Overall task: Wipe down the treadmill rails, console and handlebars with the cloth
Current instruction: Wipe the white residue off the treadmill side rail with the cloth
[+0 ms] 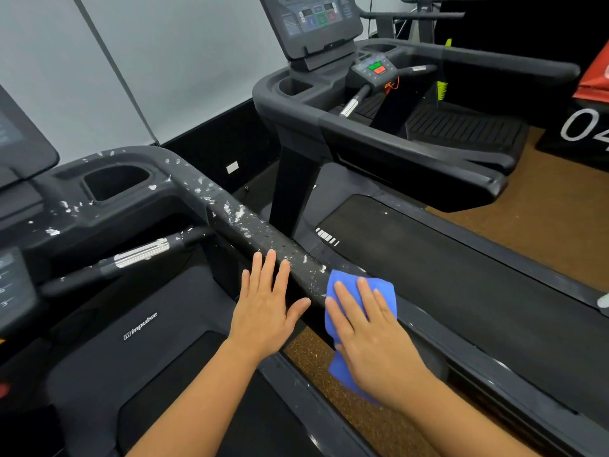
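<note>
The near treadmill's right handrail is a dark bar running from upper left to lower centre, speckled with white flecks. My right hand lies flat with straight fingers on a blue cloth, pressing it onto the rail's near end. Beside it on the left, my left hand rests flat, fingers straight, against the same rail. Flecks also dot the cup holder and the short inner handlebar with its silver grip. The console shows only at the left edge.
A second treadmill stands to the right, with its own console, handrails and belt. Brown flooring lies between and beyond the machines. A white wall is behind, and a red and black object sits at the far right.
</note>
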